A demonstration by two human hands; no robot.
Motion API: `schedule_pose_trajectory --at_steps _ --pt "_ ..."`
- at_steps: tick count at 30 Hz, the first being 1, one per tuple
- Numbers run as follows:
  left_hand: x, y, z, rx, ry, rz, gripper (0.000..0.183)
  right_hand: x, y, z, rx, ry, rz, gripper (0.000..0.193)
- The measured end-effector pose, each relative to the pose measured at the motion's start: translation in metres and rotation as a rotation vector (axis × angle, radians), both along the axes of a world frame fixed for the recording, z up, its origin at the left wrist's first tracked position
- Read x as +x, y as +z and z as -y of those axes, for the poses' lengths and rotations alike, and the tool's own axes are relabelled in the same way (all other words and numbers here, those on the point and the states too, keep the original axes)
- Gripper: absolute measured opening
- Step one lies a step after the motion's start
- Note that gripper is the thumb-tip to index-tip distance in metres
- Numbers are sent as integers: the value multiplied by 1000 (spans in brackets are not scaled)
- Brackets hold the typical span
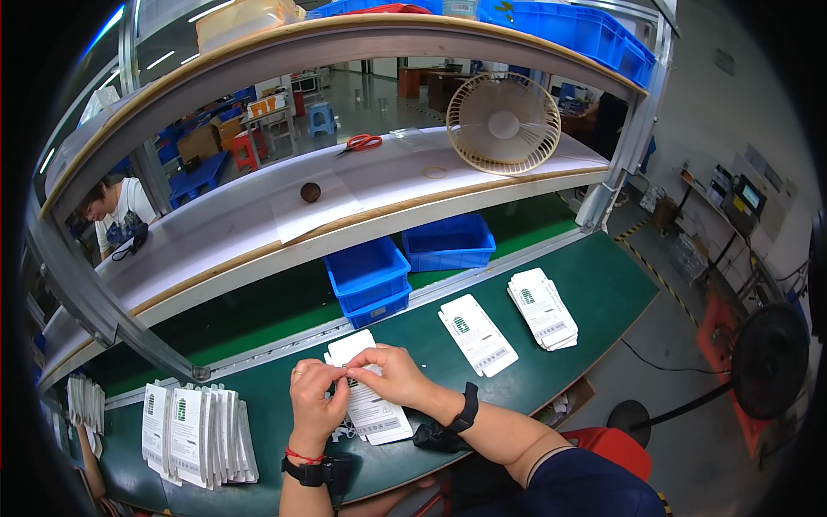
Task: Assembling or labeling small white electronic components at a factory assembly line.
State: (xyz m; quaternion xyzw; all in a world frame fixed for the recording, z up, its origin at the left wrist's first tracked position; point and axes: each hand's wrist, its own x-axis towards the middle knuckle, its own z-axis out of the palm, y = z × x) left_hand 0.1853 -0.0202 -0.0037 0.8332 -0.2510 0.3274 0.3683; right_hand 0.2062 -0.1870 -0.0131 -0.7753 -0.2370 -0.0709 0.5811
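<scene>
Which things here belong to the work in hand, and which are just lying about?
Likely in use:
white packets under the left hand and right hand
packet row at left
packets at right

Probably just lying about, on the shelf:
red-handled scissors
round brown object
fan guard

A white printed packet (380,415) lies flat — slightly slanted — on the tabletop (594,297).

bright pic, edges bent & dk
</scene>
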Motion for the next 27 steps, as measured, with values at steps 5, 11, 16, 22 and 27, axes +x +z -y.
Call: schedule_pose_trajectory --at_steps 5,11,16,22,27 --pt "-1 0 1 -24 -8 -10 11 -2 0 0 -1 30 11 15" --pt "-1 1 5 -40 -16 -48 12 -1 -2 2 -40 33 83 12" --pt "-4 7 -2 11 -59 -132 20 -1 -4 -6 -81 24 201 10" --pt "-1 -1 -5 -29 -68 -94 13 -7 5 -3 -141 -41 201 5" --pt "-1 -5 -2 -51 -73 -121 13 -9 8 3 -160 -37 184 5"
